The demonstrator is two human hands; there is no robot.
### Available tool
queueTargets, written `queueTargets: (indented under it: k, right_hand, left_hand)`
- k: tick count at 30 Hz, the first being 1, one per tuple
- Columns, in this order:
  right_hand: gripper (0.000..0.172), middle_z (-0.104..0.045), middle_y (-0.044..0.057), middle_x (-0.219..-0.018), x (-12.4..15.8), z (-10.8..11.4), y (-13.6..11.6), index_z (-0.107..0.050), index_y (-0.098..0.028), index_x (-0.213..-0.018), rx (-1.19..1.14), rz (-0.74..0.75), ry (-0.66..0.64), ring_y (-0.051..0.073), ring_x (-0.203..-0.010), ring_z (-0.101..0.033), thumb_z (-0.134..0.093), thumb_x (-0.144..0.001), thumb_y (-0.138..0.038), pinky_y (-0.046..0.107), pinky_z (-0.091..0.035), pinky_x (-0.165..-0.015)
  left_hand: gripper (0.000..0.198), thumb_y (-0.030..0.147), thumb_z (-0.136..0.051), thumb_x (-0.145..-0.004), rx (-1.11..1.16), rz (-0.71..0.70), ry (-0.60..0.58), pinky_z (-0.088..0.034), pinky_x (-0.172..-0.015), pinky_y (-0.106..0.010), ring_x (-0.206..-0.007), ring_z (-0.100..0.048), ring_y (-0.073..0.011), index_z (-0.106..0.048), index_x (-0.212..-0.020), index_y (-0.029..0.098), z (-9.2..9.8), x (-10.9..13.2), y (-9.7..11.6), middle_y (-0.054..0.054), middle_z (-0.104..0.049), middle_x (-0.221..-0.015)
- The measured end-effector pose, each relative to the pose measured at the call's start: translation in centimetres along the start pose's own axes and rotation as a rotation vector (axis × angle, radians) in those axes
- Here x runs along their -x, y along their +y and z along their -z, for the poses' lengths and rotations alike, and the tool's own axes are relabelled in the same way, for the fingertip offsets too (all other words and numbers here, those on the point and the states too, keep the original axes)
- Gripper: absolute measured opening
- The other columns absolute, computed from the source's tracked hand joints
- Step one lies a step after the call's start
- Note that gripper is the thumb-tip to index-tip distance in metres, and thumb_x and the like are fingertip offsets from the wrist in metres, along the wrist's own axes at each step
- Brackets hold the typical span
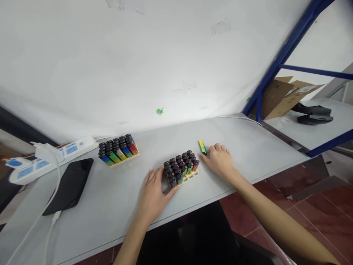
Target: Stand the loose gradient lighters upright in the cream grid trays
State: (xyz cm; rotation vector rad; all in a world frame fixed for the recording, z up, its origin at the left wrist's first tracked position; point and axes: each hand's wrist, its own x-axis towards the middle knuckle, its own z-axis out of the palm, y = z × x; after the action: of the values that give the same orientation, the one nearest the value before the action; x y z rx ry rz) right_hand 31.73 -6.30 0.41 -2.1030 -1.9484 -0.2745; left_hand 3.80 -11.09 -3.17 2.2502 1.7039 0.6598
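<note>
A pale tray (190, 176) filled with several upright black-topped lighters (178, 165) stands near the middle of the table, with a few bare slots along its front edge. My left hand (154, 192) rests at the tray's left side, thumb at the front corner and fingers apart. To the right of the tray, a yellow-green lighter (202, 146) lies flat on the table. My right hand (220, 159) lies palm down just beside it, thumb close to its black end; the curled fingertips are partly hidden.
A second tray of colourful lighters (118, 150) stands at the left near the wall. Further left are a black phone (70, 186), a white power strip (79, 146) and cables. A blue metal frame (278, 60) and a cardboard box (278, 97) are at the right.
</note>
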Motion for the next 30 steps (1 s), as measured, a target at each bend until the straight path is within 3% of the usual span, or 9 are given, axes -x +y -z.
queueTargets:
  k: [5, 8, 12, 16, 19, 24, 28, 30]
  right_hand:
    - [0.020, -0.065, 0.016, -0.103, -0.4, -0.8, 1.4, -0.063, -0.014, -0.092, -0.164, -0.082, -0.031, 0.030, -0.098, -0.059, -0.057, -0.087, -0.033, 0.043, -0.043, -0.085]
    - [0.021, -0.067, 0.012, -0.106, -1.3, 0.2, 2.2, -0.060, -0.017, -0.095, -0.518, -0.150, -0.032, 0.028, -0.101, -0.061, -0.063, -0.082, -0.033, 0.040, -0.045, -0.087]
    - [0.023, -0.069, 0.008, -0.101, -2.7, 1.1, 2.2, -0.058, -0.018, -0.097, -0.951, -0.167, -0.043, 0.021, -0.094, -0.065, -0.059, -0.086, -0.038, 0.038, -0.048, -0.087]
    - [0.039, -0.062, 0.005, -0.098, -2.9, 0.8, 0.8, -0.052, -0.020, -0.118, -1.162, -0.140, 0.018, 0.015, -0.076, -0.063, -0.047, -0.093, -0.050, 0.031, -0.051, -0.067]
    - [0.048, -0.058, 0.002, -0.093, -2.5, 0.3, -0.3, -0.048, -0.022, -0.131, -1.165, -0.144, -0.038, 0.010, -0.058, -0.051, -0.041, -0.095, -0.053, 0.026, -0.043, -0.052]
    - [0.034, -0.053, -0.003, -0.073, -1.8, 0.3, -1.3, -0.060, -0.018, -0.107, -1.066, -0.137, -0.186, 0.011, -0.055, -0.043, -0.047, -0.093, -0.047, 0.026, -0.036, -0.052]
    - [0.037, -0.037, -0.008, -0.062, -1.6, 0.7, -1.7, -0.054, -0.023, -0.110, -1.320, -0.108, -0.294, 0.010, -0.048, -0.033, -0.047, -0.093, -0.055, 0.024, -0.029, -0.047]
    - [0.039, -0.027, -0.009, -0.058, -1.5, 0.6, -1.7, -0.056, -0.022, -0.095, -1.394, -0.146, -0.330, 0.010, -0.046, -0.025, -0.045, -0.092, -0.060, 0.024, -0.023, -0.045]
  left_hand:
    - [0.073, 0.061, -0.059, -0.085, 0.008, -0.002, 0.007, -0.038, -0.114, -0.057, -0.144, -0.036, -0.0388, -0.041, -0.143, 0.020, 0.0, 0.0, 0.0, -0.013, -0.053, -0.145]
    - [0.072, 0.060, -0.059, -0.086, 0.003, -0.010, 0.018, -0.038, -0.113, -0.057, -0.144, -0.036, -0.0382, -0.041, -0.144, 0.020, 0.0, 0.0, -0.1, -0.013, -0.052, -0.145]
    - [0.073, 0.058, -0.062, -0.084, 0.006, -0.010, 0.024, -0.039, -0.113, -0.058, -0.143, -0.038, -0.0382, -0.042, -0.143, 0.019, -0.1, 0.0, -0.1, -0.014, -0.054, -0.143]
    - [0.075, 0.060, -0.061, -0.084, -0.003, 0.016, -0.004, -0.038, -0.113, -0.058, -0.144, -0.036, -0.0394, -0.042, -0.143, 0.018, -0.1, 0.0, -0.1, -0.014, -0.053, -0.145]
    - [0.076, 0.061, -0.060, -0.084, -0.012, 0.022, -0.018, -0.037, -0.114, -0.058, -0.144, -0.034, -0.0393, -0.041, -0.144, 0.018, -0.1, -0.1, -0.1, -0.014, -0.051, -0.147]
    - [0.076, 0.062, -0.060, -0.083, -0.019, 0.011, -0.003, -0.039, -0.112, -0.059, -0.143, -0.037, -0.0401, -0.042, -0.143, 0.018, -0.1, -0.1, -0.2, -0.015, -0.053, -0.145]
    - [0.074, 0.060, -0.062, -0.083, -0.013, -0.003, 0.023, -0.039, -0.112, -0.058, -0.142, -0.038, -0.0400, -0.043, -0.142, 0.019, -0.3, -0.1, -0.4, -0.013, -0.054, -0.144]
    - [0.074, 0.060, -0.061, -0.084, -0.013, 0.003, 0.017, -0.039, -0.112, -0.058, -0.142, -0.038, -0.0402, -0.042, -0.143, 0.020, -0.3, 0.0, -0.4, -0.013, -0.054, -0.144]
